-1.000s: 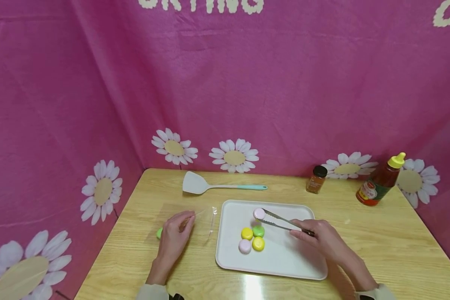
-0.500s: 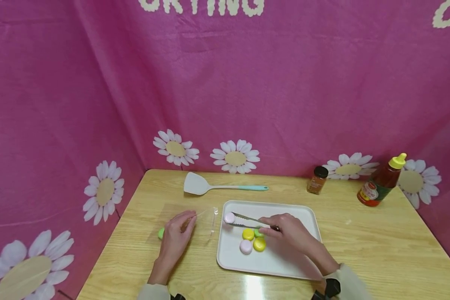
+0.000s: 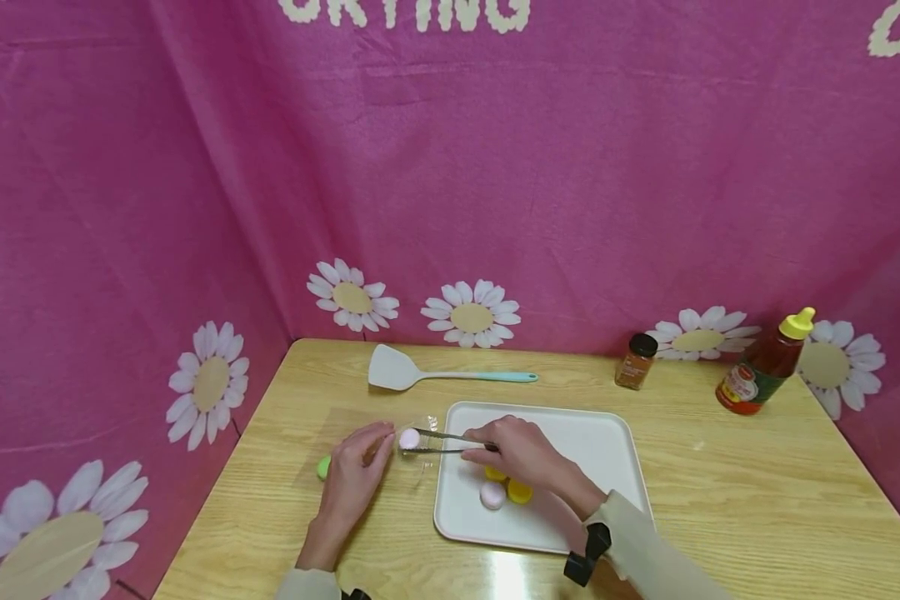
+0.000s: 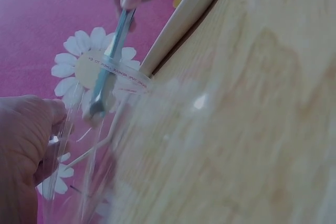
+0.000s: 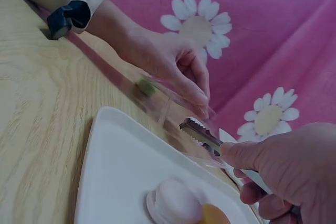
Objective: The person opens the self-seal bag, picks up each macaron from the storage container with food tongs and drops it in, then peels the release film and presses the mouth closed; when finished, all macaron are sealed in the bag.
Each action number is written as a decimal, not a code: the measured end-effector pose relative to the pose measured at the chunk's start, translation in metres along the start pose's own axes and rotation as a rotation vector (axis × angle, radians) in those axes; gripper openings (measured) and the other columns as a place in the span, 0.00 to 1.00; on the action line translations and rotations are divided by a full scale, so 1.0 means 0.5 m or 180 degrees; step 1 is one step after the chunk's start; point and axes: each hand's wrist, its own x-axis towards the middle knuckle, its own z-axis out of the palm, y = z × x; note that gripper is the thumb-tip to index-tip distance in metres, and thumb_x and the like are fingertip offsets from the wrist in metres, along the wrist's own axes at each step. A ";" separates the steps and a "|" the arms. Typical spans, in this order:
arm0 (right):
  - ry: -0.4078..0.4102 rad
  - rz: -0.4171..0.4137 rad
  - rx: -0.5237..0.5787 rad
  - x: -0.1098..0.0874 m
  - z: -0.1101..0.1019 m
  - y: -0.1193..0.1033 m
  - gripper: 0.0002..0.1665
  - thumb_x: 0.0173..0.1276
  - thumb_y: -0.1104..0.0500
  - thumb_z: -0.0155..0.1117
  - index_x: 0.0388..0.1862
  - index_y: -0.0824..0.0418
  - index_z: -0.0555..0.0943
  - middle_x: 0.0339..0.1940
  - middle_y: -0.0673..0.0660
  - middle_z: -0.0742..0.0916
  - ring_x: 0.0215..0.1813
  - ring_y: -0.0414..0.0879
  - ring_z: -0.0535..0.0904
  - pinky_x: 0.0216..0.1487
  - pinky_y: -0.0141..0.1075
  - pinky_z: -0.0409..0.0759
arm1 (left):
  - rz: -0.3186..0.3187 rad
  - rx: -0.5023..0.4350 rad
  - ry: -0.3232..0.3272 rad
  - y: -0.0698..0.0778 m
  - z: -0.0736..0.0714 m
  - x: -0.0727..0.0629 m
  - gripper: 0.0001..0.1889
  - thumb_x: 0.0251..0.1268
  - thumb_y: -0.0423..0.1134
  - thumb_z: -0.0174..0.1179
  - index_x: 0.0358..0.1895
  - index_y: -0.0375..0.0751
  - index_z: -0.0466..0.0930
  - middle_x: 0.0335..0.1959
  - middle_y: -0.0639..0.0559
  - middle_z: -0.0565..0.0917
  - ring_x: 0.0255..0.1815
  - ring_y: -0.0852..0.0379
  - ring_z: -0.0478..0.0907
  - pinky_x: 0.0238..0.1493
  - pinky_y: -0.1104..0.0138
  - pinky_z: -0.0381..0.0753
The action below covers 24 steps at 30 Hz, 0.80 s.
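My left hand point(image 3: 357, 475) pinches the upper edge of a clear plastic bag point(image 4: 123, 74), whose mouth faces the tray. Inside the bag, left of that hand, a green macaron point(image 3: 323, 467) shows. With my right hand point(image 3: 521, 452) I grip metal tongs point(image 3: 442, 451) by their handle, reaching left past the tray's edge. Between the tong tips sits a pale lilac macaron point(image 3: 409, 439), level with the bag's mouth and close to the left fingertips. Another lilac macaron point(image 3: 492, 495) and yellow macarons point(image 3: 520, 492) lie on the white tray point(image 3: 592, 442), partly covered by my right hand.
A white turner point(image 3: 392, 368) with a turquoise handle lies behind the bag and tray. At the back right stand a small black-lidded spice jar point(image 3: 633, 365) and a sauce bottle point(image 3: 753, 375) with a yellow cap. A pink flowered cloth point(image 3: 570, 208) hangs behind the table.
My right hand has carried the lilac macaron in the tongs leftward, from above the tray to the bag's mouth. The left hand stays in place, pinching the bag.
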 end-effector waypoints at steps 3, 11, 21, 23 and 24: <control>-0.0107 -0.0027 0.0033 0.020 0.008 -0.006 0.19 0.75 0.44 0.67 0.56 0.52 0.90 0.42 0.48 0.93 0.36 0.40 0.82 0.30 0.32 0.74 | 0.0013 0.0003 -0.0016 0.001 0.001 0.000 0.08 0.65 0.29 0.73 0.45 0.34 0.91 0.46 0.45 0.92 0.54 0.44 0.88 0.56 0.50 0.86; -0.0192 -0.0069 0.0126 0.067 0.027 -0.018 0.18 0.76 0.45 0.67 0.57 0.50 0.90 0.43 0.46 0.92 0.31 0.37 0.76 0.27 0.32 0.69 | 0.0146 -0.0010 -0.0072 0.005 0.002 0.003 0.07 0.66 0.29 0.72 0.44 0.36 0.92 0.45 0.45 0.92 0.53 0.45 0.88 0.57 0.51 0.86; -0.0140 -0.0157 0.0042 0.108 0.059 -0.038 0.17 0.75 0.46 0.68 0.55 0.51 0.91 0.41 0.47 0.92 0.33 0.37 0.78 0.29 0.32 0.74 | 0.0104 -0.0072 -0.0113 0.003 0.005 0.002 0.06 0.68 0.30 0.70 0.45 0.38 0.92 0.46 0.48 0.92 0.54 0.49 0.88 0.56 0.55 0.87; -0.0137 -0.0125 0.0064 0.114 0.064 -0.044 0.16 0.75 0.46 0.68 0.55 0.51 0.91 0.39 0.47 0.92 0.31 0.37 0.76 0.28 0.32 0.73 | 0.0135 -0.0099 -0.0105 0.001 0.006 0.002 0.06 0.68 0.29 0.70 0.45 0.37 0.92 0.46 0.48 0.92 0.54 0.49 0.88 0.55 0.55 0.87; -0.0143 -0.0099 0.0094 0.116 0.067 -0.046 0.17 0.75 0.46 0.68 0.55 0.51 0.91 0.39 0.47 0.92 0.31 0.37 0.76 0.28 0.32 0.72 | 0.0158 -0.0114 -0.0100 0.000 0.007 0.002 0.06 0.68 0.29 0.70 0.45 0.37 0.92 0.46 0.48 0.92 0.54 0.49 0.88 0.55 0.56 0.87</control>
